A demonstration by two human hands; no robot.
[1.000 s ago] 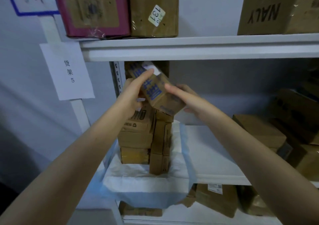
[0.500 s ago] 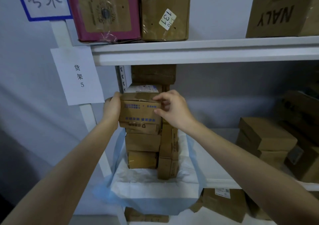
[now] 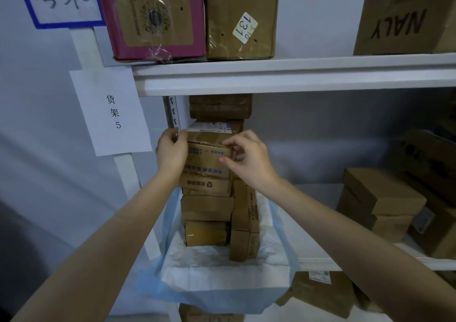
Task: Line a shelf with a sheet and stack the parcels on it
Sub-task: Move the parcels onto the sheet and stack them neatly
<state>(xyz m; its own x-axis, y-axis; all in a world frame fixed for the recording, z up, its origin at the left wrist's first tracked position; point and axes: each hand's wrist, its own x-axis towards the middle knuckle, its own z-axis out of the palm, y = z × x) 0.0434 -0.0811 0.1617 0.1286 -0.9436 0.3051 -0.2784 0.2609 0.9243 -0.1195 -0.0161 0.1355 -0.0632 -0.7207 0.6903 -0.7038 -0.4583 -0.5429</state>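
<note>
A white sheet with a blue edge lines the left end of the middle shelf and hangs over its front. On it stands a stack of several brown cardboard parcels. The top front parcel, with blue print, rests on that stack. My left hand presses its left side. My right hand pinches its upper right corner. More parcels rise behind it up to the shelf above.
The upper shelf carries a pink-edged box, a brown box labelled 131 and a NALY box. Brown boxes fill the shelf's right side. A paper label hangs on the white upright. More boxes lie below.
One second ago both hands held the printed parcel tilted in the air above the stack. It now lies flat on top of the stack, with both hands still on its sides.
</note>
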